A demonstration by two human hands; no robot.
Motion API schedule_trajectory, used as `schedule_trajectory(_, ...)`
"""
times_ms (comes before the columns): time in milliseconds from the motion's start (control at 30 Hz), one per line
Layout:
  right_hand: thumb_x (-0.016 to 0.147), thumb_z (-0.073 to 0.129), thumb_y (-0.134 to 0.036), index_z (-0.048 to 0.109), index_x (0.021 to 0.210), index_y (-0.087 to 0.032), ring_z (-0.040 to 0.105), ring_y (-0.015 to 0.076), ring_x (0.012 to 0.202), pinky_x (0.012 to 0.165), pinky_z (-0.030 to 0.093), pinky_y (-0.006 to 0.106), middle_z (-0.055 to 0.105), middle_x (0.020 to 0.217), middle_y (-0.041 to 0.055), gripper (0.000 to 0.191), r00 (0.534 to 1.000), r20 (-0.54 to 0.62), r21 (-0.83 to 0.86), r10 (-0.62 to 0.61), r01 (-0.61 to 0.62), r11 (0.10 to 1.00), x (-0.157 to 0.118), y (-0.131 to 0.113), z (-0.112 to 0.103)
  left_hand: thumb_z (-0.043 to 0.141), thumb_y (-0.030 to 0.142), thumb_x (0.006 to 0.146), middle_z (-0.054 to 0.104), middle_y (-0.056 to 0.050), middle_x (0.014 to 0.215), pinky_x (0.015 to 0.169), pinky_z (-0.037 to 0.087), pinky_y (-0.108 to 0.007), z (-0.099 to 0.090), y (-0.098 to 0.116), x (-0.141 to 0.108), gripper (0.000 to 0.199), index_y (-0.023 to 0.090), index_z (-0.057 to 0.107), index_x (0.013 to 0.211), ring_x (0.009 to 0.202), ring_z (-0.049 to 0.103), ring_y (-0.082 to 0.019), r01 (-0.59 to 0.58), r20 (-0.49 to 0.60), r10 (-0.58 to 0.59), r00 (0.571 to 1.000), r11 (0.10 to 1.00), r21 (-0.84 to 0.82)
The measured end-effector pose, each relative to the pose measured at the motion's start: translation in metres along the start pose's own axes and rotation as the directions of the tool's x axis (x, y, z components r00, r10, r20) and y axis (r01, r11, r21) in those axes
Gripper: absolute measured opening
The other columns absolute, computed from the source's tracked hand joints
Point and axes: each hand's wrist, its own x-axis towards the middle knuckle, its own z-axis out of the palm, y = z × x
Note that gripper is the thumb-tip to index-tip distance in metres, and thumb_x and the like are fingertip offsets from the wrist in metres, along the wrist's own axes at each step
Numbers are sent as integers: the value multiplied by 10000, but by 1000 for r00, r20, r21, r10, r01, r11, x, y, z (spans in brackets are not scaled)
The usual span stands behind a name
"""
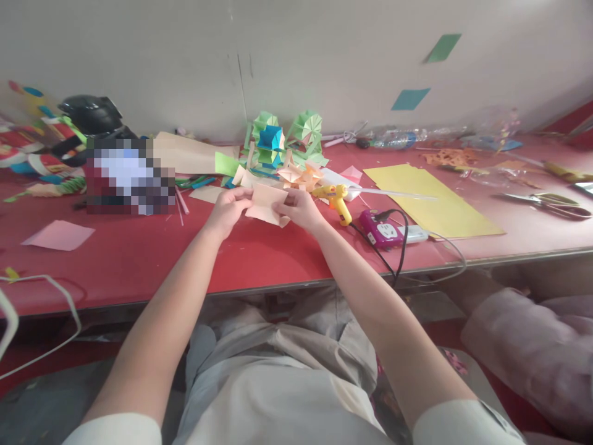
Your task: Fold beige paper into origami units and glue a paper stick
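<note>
Between both hands, just above the red tabletop, is a piece of folded peach paper (265, 204). My left hand (227, 211) pinches its left edge with thumb and fingers. On the opposite edge, my right hand (300, 210) is closed around the paper. Beyond it sits a cluster of folded peach paper shapes (301, 173), with a blue folded paper piece (271, 145) and green pleated paper forms (308, 128) behind. A yellow hot glue gun (334, 198) lies close to the right of my right hand.
A purple power strip (382, 230) with a black cord stands near the front edge. Yellow sheets (430, 201), scissors (549, 201) and a plastic bottle (401, 137) lie rightward. Leftward are a pink sheet (58, 235) and a pixelated patch. Another person's arm (470, 287) shows at right.
</note>
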Motion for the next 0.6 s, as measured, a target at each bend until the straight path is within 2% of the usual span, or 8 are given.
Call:
schedule_trajectory(67, 706, 799, -382, 612, 1078, -165, 702, 209, 851, 709, 606, 319, 720, 975, 88, 469, 999, -19, -45, -28, 27, 999, -1, 0, 0, 714, 240, 626, 758, -66, 879, 772, 539, -337, 0, -2, 1, 327, 158, 748, 941, 835, 690, -226, -19, 4, 19, 1000, 1000, 23)
schedule_trajectory(167, 677, 839, -376, 509, 1364, -211, 680, 219, 939, 746, 602, 328, 650, 1233, 134, 780, 990, -64, -176, -129, 116, 977, -2, 0, 0, 757, 248, 625, 755, -84, 945, 862, 533, -355, 0, -2, 1, 408, 153, 739, 1021, 957, 690, -245, -24, -21, 25, 999, 999, 48)
schedule_trajectory(200, 675, 848, -378, 488, 1410, -230, 667, 234, 1004, 777, 600, 335, 607, 1316, 146, 831, 984, -62, -224, -168, 150, 963, -2, 0, 0, 769, 246, 621, 753, -88, 954, 874, 530, -357, 0, -1, 1, 441, 152, 734, 1050, 972, 689, -247, -18, -29, 19, 999, 999, 46)
schedule_trajectory(267, 699, 843, -396, 521, 1417, -236, 630, 267, 1123, 835, 593, 353, 546, 1406, 156, 803, 974, -29, -286, -226, 208, 935, -2, 0, 0, 780, 236, 617, 751, -90, 968, 874, 526, -359, -1, 0, 0, 507, 153, 719, 1114, 963, 692, -243, -1, -17, 2, 1000, 1000, 24)
schedule_trajectory(333, 733, 820, -420, 594, 1358, -207, 614, 281, 1160, 861, 586, 368, 553, 1400, 161, 698, 967, -9, -306, -256, 241, 921, -2, 1, 0, 776, 214, 611, 750, -89, 998, 863, 526, -359, -1, 1, -1, 570, 161, 698, 1173, 948, 697, -239, 15, 29, -15, 999, 1000, 2)
schedule_trajectory(433, 758, 796, -459, 648, 1296, -176, 640, 270, 1096, 841, 585, 374, 607, 1330, 160, 626, 967, -13, -327, -253, 235, 915, -1, 2, 1, 774, 193, 602, 750, -96, 1055, 855, 535, -362, 0, 2, -3, 600, 166, 681, 1195, 978, 697, -249, 23, 66, -23, 998, 1000, 1)
schedule_trajectory(533, 796, 753, -543, 666, 1267, -176, 664, 244, 1008, 794, 587, 347, 669, 1244, 143, 604, 975, 25, -323, -219, 215, 922, -2, 1, 3, 796, 223, 614, 751, -102, 1057, 848, 546, -362, 2, 2, -4, 557, 163, 685, 1156, 1007, 697, -263, 9, 43, -10, 999, 1000, 25)
schedule_trajectory(600, 859, 651, -632, 692, 1201, -173, 678, 216, 907, 729, 586, 315, 714, 1106, 121, 574, 984, 39, -280, -171, 175, 944, -3, -2, 5, 814, 264, 633, 750, -97, 1036, 846, 549, -358, 3, 1, -4, 547, 169, 685, 1156, 1001, 700, -258, -6, 27, 5, 1000, 999, 41)
